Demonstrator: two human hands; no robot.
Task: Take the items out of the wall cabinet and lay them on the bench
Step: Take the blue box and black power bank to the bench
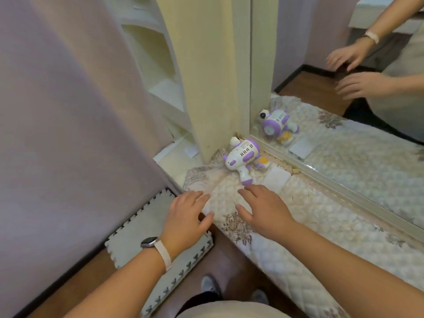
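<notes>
Listing what lies before you:
Toy: a white and purple toy blaster [241, 157] lies on its side on the bench, at the far end, in the corner where the cream post [206, 76] meets the mirror [344, 111].
Toy axis: the long line runs from the rounded body, near the post, down the handle toward you; the handle tip points at your right hand.
Toy facing: the slotted side panel faces up; the muzzle end turns toward the mirror, where its reflection shows.
Small items: a yellow and purple piece [262, 162] lies just beside the toy on the mirror side; a pale flat card [276, 179] rests near the handle, to its right.
Bench: the quilted cover [298, 226] with its floral border drapes over the front edge.
Right hand: your right hand [263, 207] hovers palm down, fingers spread, holding nothing; the fingertips sit just short of the handle tip, whether touching you cannot tell.
Left hand: your left hand [185, 221] is spread and empty above the bench's near corner, left of the toy and apart from it; a watch [152, 243] is on that wrist.
Floor: a grey foam mat [142, 228] lies below the left hand.
</notes>
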